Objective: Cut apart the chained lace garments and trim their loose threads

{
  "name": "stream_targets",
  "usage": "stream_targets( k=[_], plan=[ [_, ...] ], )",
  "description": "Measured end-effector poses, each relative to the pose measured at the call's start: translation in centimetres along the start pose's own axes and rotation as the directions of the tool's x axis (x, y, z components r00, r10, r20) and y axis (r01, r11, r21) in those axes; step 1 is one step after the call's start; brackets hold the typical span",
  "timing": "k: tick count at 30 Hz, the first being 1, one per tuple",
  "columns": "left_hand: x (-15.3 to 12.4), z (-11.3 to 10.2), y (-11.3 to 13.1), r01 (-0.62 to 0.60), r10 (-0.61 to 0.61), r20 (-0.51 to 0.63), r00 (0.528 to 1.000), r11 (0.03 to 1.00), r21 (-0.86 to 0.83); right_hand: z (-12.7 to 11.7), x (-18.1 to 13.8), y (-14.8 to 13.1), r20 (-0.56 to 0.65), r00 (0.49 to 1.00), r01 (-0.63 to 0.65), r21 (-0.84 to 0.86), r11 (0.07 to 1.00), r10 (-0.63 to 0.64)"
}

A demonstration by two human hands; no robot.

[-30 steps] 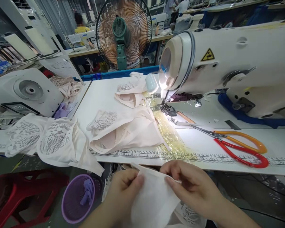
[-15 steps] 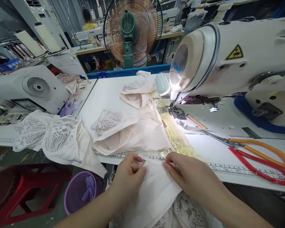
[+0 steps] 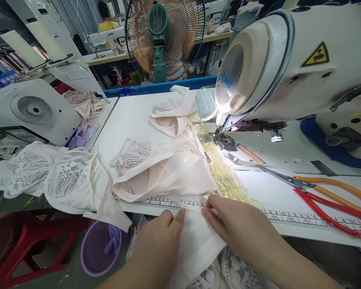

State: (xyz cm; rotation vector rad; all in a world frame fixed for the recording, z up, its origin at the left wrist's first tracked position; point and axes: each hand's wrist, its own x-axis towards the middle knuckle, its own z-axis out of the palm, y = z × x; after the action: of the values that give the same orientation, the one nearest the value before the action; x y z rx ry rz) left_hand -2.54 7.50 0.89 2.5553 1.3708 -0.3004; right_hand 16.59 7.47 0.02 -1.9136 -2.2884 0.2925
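Observation:
A white lace bra hangs over the table's front edge, its plain fabric panel up and its lace low in the picture. My right hand is closed on the top edge of that panel, thumb and index finger pinching it. On the panel's left side my left hand is also closed, its thumb and index finger close together at the edge and the other fingers hidden. Just beyond both hands, a cream bra with a lace cup lies on the table, a narrow strip trailing towards my right fingers.
The sewing machine stands at the right, its needle area lit. Orange-and-red scissors lie below it. More lace bras hang over the edge at left, above a purple basket and a red stool. A fan stands behind.
My left hand has turned over, thumb now pointing away from me along the fabric edge. My right hand keeps its pinch. The view has shifted slightly, with the sewing machine appearing larger.

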Motion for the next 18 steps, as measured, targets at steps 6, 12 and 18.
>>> stream_targets(
  k=[6,12,18],
  plan=[
    [0.0,1.1,0.3,-0.060,0.070,-0.088,0.994,0.992,0.111,0.2,-2.3,2.0,-0.012,0.999,0.032,0.182,0.983,-0.030],
    [-0.1,2.7,-0.1,-0.114,0.144,-0.289,0.946,0.986,0.118,0.1,-4.2,3.0,0.059,0.998,-0.052,0.332,0.942,0.034],
    [0.1,2.9,-0.3,-0.128,0.149,-0.254,0.956,0.987,0.098,-1.7,-4.7,3.1,-0.048,0.998,-0.016,0.219,0.976,0.027]
  ],
)
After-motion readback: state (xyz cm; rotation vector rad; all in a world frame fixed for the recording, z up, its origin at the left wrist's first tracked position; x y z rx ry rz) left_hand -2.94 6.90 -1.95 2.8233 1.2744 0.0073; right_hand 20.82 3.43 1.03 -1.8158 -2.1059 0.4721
